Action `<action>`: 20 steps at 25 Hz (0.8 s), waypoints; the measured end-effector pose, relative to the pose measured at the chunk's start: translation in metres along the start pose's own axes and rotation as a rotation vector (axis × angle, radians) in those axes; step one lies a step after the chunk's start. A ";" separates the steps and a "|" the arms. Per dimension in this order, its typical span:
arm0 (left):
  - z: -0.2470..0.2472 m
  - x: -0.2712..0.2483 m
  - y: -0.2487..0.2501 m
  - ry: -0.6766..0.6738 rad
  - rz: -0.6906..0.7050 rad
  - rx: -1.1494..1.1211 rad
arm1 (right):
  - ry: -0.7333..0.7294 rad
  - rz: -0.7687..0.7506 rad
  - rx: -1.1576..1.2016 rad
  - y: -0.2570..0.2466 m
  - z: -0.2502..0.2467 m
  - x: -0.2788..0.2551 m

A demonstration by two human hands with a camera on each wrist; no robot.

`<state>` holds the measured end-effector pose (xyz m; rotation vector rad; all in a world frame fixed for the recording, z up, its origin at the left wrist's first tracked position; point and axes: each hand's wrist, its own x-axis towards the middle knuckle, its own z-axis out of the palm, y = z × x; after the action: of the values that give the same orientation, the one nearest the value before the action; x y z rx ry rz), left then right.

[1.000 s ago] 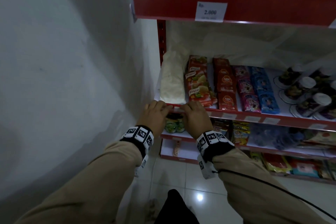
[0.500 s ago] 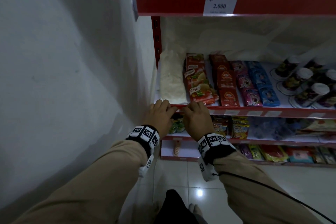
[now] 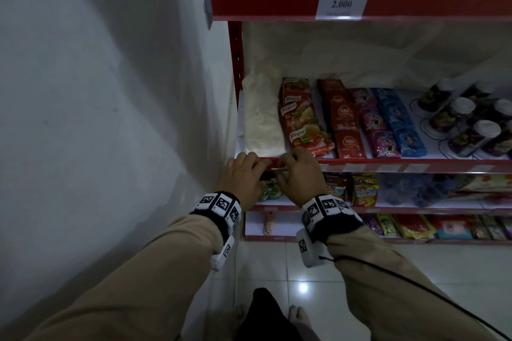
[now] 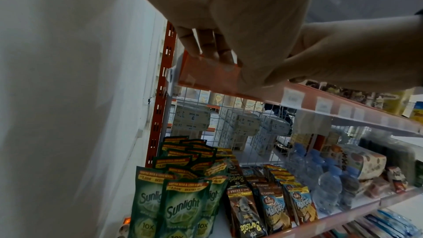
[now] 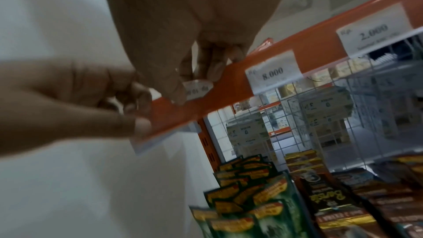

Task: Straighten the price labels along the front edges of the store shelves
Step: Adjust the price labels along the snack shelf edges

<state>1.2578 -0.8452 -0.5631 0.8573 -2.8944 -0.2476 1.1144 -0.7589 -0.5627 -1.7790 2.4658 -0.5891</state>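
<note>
Fingers (image 5: 174,86) of right hand (image 3: 300,174) pinching price label (image 5: 198,89), left hand (image 3: 243,174) gripping shelf rail (image 5: 228,88), centre frame: reseating step; next, likely level it.

Red sachets (image 3: 347,119) are lying beside my white bag (image 3: 261,116); green Sunlight pouches (image 4: 181,205) are standing below, and the tiled floor (image 3: 313,266) is gleaming.
</note>
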 end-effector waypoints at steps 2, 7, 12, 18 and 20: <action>-0.001 0.002 -0.001 0.023 -0.025 -0.038 | -0.004 0.010 0.129 0.005 -0.003 0.003; -0.002 0.008 -0.002 0.076 -0.132 -0.198 | 0.143 0.221 0.651 0.009 -0.012 0.009; -0.005 0.007 0.001 0.096 -0.158 -0.321 | 0.122 0.383 1.060 -0.001 -0.009 0.015; -0.008 0.010 0.005 0.168 -0.236 -0.518 | 0.076 0.428 1.140 -0.008 -0.003 0.017; -0.008 0.012 0.007 0.183 -0.261 -0.542 | 0.102 0.371 1.057 -0.005 -0.003 0.016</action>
<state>1.2458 -0.8471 -0.5532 1.0702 -2.3540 -0.8749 1.1126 -0.7739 -0.5551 -0.8630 1.8044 -1.5475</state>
